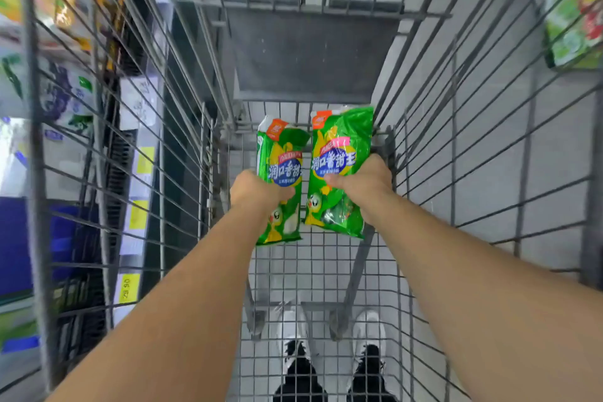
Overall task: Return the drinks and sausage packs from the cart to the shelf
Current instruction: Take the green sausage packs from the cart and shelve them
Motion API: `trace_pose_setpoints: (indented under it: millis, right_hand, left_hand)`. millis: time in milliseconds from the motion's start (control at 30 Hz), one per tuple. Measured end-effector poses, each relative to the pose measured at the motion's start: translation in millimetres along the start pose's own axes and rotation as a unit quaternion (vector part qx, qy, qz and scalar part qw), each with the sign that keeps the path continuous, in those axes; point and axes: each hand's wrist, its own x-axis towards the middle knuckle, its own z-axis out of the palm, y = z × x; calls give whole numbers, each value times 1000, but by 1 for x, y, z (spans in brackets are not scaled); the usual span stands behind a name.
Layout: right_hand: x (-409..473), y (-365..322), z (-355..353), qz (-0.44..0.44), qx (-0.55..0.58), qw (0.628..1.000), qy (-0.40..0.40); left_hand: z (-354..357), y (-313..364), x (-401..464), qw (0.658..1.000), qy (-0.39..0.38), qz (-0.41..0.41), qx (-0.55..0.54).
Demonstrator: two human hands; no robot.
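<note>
Both my arms reach down into the wire cart (326, 258). My left hand (256, 189) grips a green sausage pack (280, 153) with a blue oval label and a yellow corn cartoon. My right hand (365, 178) grips a second, matching green sausage pack (339, 143), thumb across its front. The two packs are held side by side, upright, near the cart's far end above its mesh floor. No drinks show in the cart.
Shelves (75, 127) with packaged goods and yellow price tags (145, 160) run along the left, seen through the cart's wire side. More green packs (574, 23) sit at the upper right. Grey tiled floor and white shoes (293, 330) show below the mesh.
</note>
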Motion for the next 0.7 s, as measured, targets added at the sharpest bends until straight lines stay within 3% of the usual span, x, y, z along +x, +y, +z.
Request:
trace_pose_setpoints:
  millis: [167, 500, 700]
  right_hand:
    - [-57, -46, -63, -76, -71, 994, -13]
    - [-222, -166, -220, -225, -46, 969, -90]
    - [-338, -221, -273, -381, -17, 908, -176]
  left_hand:
    - [-54, 34, -58, 999, -5, 33, -17]
    - [-210, 109, -285, 976, 23, 144, -161]
    - [-293, 104, -425, 947, 120, 209, -211]
